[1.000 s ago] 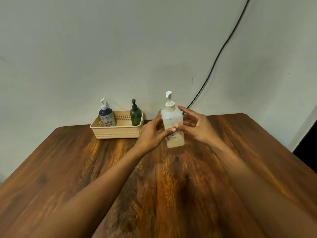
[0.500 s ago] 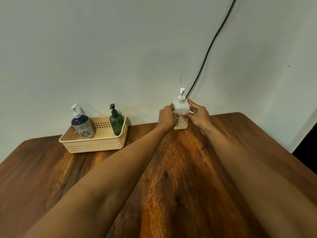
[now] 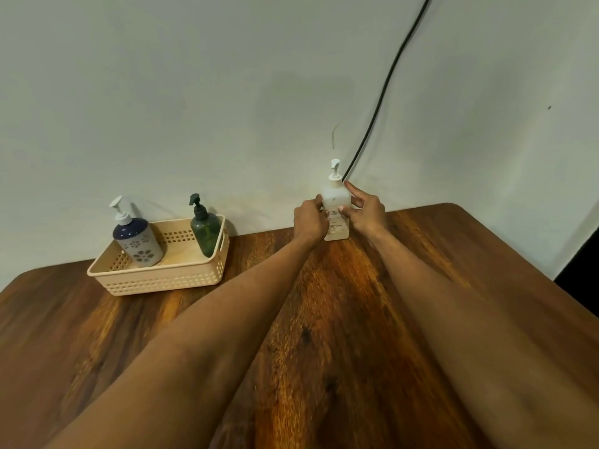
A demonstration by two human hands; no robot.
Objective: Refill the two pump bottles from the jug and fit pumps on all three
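A white translucent jug [image 3: 336, 202] with a white pump on top stands upright at the far edge of the wooden table, close to the wall. My left hand [image 3: 309, 220] grips its left side and my right hand [image 3: 366, 212] holds its right side, fingers spread over the shoulder. At the far left, a beige basket [image 3: 162, 275] holds a blue-and-grey flowered pump bottle [image 3: 137, 239] with a white pump and a dark green pump bottle [image 3: 205, 230] with a black pump.
The brown wooden table [image 3: 340, 319] ends at the pale wall. A black cable [image 3: 382, 92] runs down the wall to just behind the jug. The table's right edge slopes away at the far right.
Both hands have carried the jug away from me to the table's far edge by the wall, where it stands now. The view has shifted, so the basket appears further left.
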